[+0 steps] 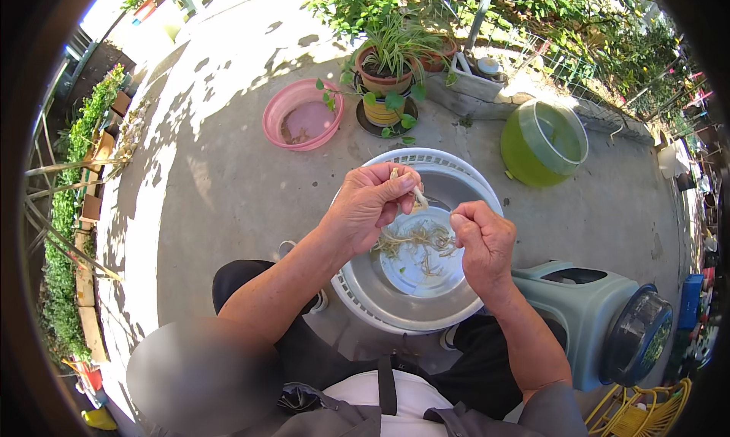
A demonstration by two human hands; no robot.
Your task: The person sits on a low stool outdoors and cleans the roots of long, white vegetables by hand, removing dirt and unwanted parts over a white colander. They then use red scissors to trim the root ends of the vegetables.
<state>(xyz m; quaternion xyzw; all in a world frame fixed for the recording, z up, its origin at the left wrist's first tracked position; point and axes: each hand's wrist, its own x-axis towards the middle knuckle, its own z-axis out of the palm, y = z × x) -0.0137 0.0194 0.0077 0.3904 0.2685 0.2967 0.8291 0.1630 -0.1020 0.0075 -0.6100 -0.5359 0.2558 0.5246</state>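
Observation:
Between the thumb and fingers of my left hand [381,200] is a pale, slender root [420,197] with fine hairs at its lower end. My right hand [485,240] is a short way to the right, its fingers curled closed and the thumb against them. I see nothing in it, though its palm is hidden. Both hands are above a wide metal basin [365,288], where loose pale roots and stringy trimmings [425,237] lie on the wet-looking bottom. The basin sits inside a white plastic basket [450,156] with a slotted rim, between my legs.
Ahead stand a pink tub [302,143], a potted spider plant [385,83] and a glass bowl of green water [536,152]. At my right is a grey-green plastic stool [587,306] with a dark bowl [636,334] against it. A yellow woven chair [641,411] is behind that.

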